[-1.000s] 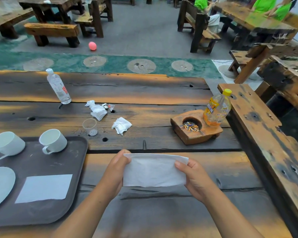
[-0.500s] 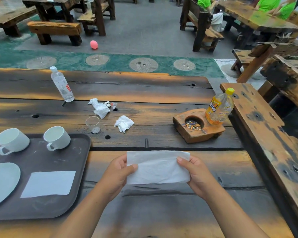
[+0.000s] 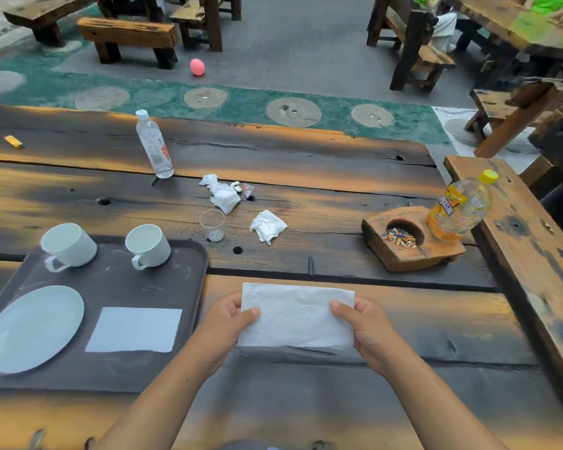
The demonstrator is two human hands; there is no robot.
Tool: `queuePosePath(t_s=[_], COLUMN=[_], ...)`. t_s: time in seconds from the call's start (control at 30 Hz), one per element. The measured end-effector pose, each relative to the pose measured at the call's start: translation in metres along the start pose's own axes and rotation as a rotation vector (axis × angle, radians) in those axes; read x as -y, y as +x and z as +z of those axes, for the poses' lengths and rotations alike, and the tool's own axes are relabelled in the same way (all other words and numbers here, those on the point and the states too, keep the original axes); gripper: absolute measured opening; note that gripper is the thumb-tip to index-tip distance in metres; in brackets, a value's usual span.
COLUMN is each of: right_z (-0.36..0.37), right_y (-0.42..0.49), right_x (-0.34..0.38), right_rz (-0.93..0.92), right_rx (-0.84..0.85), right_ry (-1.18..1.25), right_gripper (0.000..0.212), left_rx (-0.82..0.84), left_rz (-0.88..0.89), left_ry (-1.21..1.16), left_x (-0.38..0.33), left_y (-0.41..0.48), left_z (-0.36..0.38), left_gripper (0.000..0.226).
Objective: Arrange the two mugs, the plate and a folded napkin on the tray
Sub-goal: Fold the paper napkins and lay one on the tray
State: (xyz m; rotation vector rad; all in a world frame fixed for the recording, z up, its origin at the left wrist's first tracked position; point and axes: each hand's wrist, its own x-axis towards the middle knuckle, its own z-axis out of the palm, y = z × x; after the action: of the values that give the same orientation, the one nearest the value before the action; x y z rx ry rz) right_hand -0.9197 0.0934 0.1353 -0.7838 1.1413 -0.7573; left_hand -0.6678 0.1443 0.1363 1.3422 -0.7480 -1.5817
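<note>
Both hands pinch a white paper napkin (image 3: 295, 316) just above the wooden table (image 3: 306, 164): left hand (image 3: 225, 324) on its left edge, right hand (image 3: 369, 331) on its right edge, thumbs on top, fingers curled underneath. Compared with a second ago the napkin looks unchanged, still one wide rectangle, so its folding seems unfinished. Left of the hands, the dark tray (image 3: 117, 277) already carries two white mugs (image 3: 69, 245) (image 3: 148, 245), a plate (image 3: 33, 329) and a flat folded napkin (image 3: 134, 329).

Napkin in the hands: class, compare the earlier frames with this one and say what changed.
Little changed. Both the left hand and right hand still hold the napkin by its ends above the table; only the camera shifted. On the tray, everything stayed put.
</note>
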Motion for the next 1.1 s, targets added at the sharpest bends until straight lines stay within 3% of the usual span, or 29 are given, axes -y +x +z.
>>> queuePosePath(t_s=[0.33,0.53,0.83,1.1], right_z=[0.122,0.2,0.284,0.306], right_y=[0.031,0.049,0.076,0.088], right_x=[-0.03,-0.06,-0.111,-0.149], right_rz=[0.106,0.176,0.273,0.359], right_rx=[-0.028,-0.051,-0.123,-0.112], right_ry=[-0.077,-0.094,-0.2,-0.44], right_gripper=[0.018,0.015,0.014,0.014], left_rx=[-0.027,-0.053,-0.034,-0.178], left_rz=[-0.027,-0.084,-0.208,-0.346], left_ry=[0.013,0.099,0.163,0.471], left_x=[-0.011,-0.015,-0.004,0.017], left_y=[-0.006,-0.01,-0.017,-0.011], left_z=[-0.129,-0.211,-0.309,-0.338], left_gripper=[0.023,0.034,0.023,0.014])
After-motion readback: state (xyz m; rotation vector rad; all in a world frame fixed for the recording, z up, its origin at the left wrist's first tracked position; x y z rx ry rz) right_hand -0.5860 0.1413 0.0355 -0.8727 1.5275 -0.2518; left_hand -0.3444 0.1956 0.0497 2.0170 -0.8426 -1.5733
